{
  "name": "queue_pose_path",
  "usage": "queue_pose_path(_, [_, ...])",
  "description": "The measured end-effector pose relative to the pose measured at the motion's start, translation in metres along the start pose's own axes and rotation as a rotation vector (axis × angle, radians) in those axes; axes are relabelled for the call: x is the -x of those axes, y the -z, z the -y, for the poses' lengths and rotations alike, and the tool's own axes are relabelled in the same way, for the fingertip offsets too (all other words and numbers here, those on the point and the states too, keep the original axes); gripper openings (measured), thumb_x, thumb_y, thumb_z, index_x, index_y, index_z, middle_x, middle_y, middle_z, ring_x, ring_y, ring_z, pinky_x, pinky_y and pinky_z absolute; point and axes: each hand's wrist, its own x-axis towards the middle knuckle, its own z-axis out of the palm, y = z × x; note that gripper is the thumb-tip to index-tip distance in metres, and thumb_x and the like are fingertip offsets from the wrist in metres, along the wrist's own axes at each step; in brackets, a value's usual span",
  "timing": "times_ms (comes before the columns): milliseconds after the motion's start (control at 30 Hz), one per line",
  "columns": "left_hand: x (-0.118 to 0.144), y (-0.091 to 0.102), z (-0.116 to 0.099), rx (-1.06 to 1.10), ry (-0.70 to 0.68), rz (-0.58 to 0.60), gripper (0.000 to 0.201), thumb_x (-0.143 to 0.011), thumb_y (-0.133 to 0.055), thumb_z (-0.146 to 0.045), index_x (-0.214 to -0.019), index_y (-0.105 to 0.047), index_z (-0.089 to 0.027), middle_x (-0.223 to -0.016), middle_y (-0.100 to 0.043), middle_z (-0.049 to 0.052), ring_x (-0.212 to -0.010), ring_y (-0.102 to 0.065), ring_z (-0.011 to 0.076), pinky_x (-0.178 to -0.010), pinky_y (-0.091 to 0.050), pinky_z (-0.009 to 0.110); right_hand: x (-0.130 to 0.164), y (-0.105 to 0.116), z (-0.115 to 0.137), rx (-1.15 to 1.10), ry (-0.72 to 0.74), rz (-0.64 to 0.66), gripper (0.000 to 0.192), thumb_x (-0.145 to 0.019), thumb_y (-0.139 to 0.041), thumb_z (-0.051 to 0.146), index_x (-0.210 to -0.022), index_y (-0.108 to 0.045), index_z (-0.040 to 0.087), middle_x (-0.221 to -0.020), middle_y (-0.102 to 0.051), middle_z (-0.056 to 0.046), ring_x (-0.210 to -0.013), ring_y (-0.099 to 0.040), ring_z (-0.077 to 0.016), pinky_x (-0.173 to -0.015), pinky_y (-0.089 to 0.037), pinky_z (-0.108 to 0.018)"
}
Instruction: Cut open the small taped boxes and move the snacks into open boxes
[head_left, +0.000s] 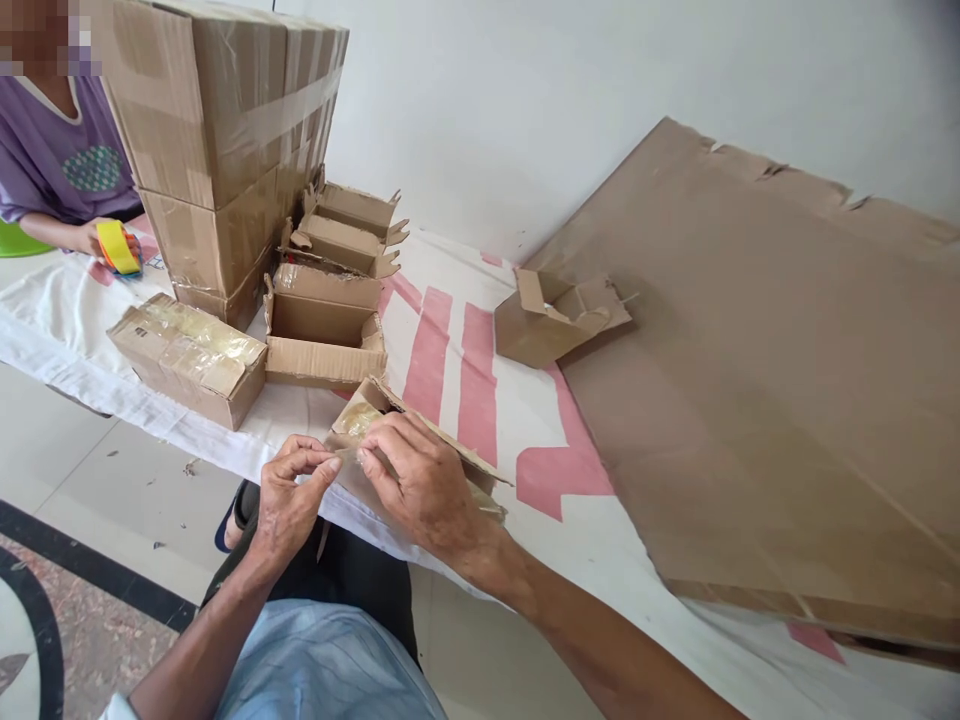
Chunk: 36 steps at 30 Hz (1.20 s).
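A small cardboard box (359, 411) lies on the cloth at the table's near edge, partly hidden by my hands. Its top is parted along one long side, and shiny tape covers its left end. My left hand (289, 500) is at the box's near left corner, thumb and forefinger pinched together. Just right of it, my right hand (424, 485) lies over the box with its fingertips pinched at the same edge. The fingertips of both hands nearly meet. Whatever thin piece is between them, perhaps tape or a cardboard edge, is too small to make out.
A taped cardboard box (191, 355) lies at left, beside several open boxes (326, 360). Behind rises a tall stack of boxes (232, 120). Another open box (536, 325) leans near a large cardboard sheet (765, 400). Across the table, a person's hand holds a yellow tape roll (116, 248).
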Motion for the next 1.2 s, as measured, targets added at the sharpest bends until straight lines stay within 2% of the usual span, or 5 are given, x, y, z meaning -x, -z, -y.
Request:
queue_pose_path(133, [-0.004,-0.003,0.009,-0.026,-0.02,-0.03,0.013,-0.086,-0.083,-0.032,-0.077,-0.084,-0.023,-0.098,-0.067,0.005,-0.094,-0.064,0.0197,-0.087,-0.05,0.032,-0.001,-0.007,0.001,0.227,0.06,-0.078,0.02,-0.101,-0.056,0.015,-0.085,-0.065,0.023,-0.114,-0.07,-0.014,-0.106,-0.066,-0.0297,-0.095,-0.053,-0.047])
queue_pose_path(267, [-0.009,-0.004,0.016,-0.018,-0.022,-0.028,0.011,-0.084,-0.082,-0.03,-0.077,-0.085,-0.023,-0.098,-0.066,0.005,-0.095,-0.065,0.0197,-0.095,-0.049,0.035,0.001,-0.014,0.0,0.256,0.04,-0.13,0.018,-0.1,-0.057,0.015,-0.087,-0.066,0.021,-0.129,-0.067,-0.018,-0.117,-0.065,-0.0319,-0.096,-0.054,-0.047])
queue_pose_path(567, [-0.022,-0.005,0.031,0.04,0.017,-0.045,0.013,-0.08,-0.085,-0.032,-0.073,-0.082,-0.021,-0.098,-0.064,0.004,-0.086,-0.061,0.0161,-0.084,-0.049,0.031,-0.007,-0.025,-0.006,0.229,0.003,-0.095,0.018,-0.099,-0.057,0.016,-0.084,-0.064,0.022,-0.121,-0.073,-0.017,-0.113,-0.07,-0.0319,-0.091,-0.056,-0.047])
queue_pose_path(800, [-0.027,-0.006,0.035,0.103,0.05,-0.022,0.023,-0.077,-0.088,-0.04,-0.069,-0.079,-0.021,-0.096,-0.066,0.006,-0.087,-0.063,0.0181,-0.08,-0.052,0.03,-0.009,-0.026,-0.007,0.186,-0.025,-0.075,0.016,-0.099,-0.059,0.019,-0.085,-0.065,0.024,-0.121,-0.071,-0.015,-0.111,-0.071,-0.0301,-0.092,-0.058,-0.046])
queue_pose_path(1200, [-0.022,-0.004,0.028,0.12,0.033,0.043,0.026,-0.082,-0.087,-0.044,-0.071,-0.078,-0.021,-0.1,-0.067,0.008,-0.092,-0.063,0.0212,-0.09,-0.05,0.036,-0.007,-0.019,-0.006,-0.002,-0.08,-0.012,0.015,-0.103,-0.056,0.022,-0.09,-0.063,0.024,-0.129,-0.065,-0.017,-0.126,-0.066,-0.0309,-0.101,-0.058,-0.048])
